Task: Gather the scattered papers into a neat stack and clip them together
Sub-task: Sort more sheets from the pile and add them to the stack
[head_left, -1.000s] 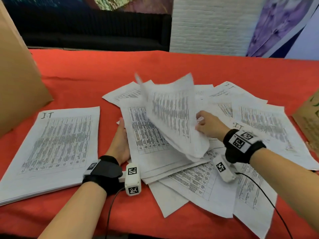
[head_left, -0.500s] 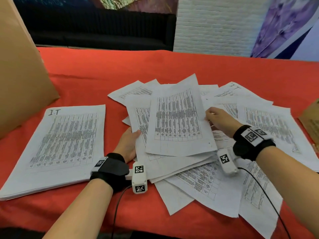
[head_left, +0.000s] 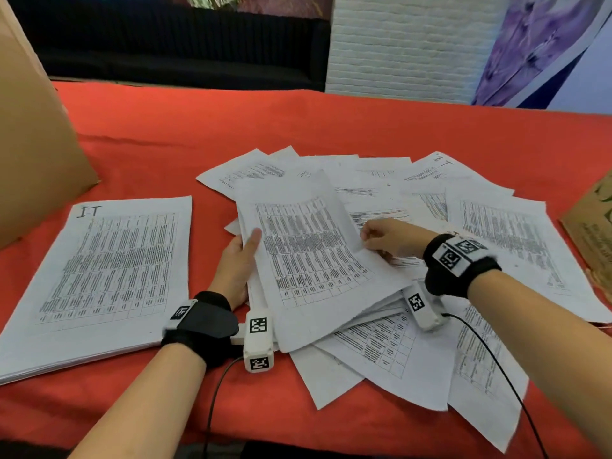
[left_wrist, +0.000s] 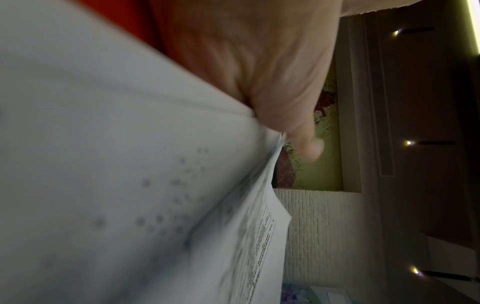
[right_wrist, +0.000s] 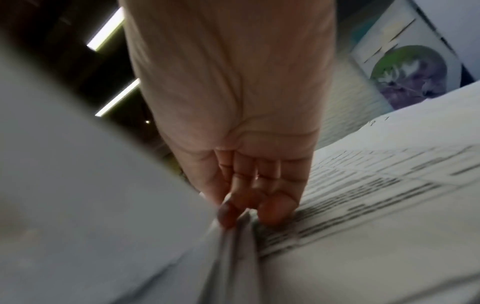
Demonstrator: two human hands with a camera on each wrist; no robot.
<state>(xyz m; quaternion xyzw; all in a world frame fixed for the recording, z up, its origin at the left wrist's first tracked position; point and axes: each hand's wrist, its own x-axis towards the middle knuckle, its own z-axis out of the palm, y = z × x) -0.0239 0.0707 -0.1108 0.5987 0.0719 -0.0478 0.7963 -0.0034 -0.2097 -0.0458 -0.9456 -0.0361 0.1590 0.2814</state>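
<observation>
My head camera looks forward and down over the red-covered desk, taking in both forearms and the spread of white printed paper sheets. My left wrist camera sits tight against the left hand, rolled sideways and facing the white brick wall. The right wrist camera looks along the right hand, equally near; all three share those sheets.

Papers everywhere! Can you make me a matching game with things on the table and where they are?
Things:
1. neat stack marked IT
2. bundle of sheets
3. scattered papers
4. cardboard box

Places:
A. held between both hands
B. far left, standing on the red cloth
C. fanned out under the right forearm
D. lying flat, left of the left hand

Pairs: 1-D, 2-A, 3-C, 4-B
</observation>
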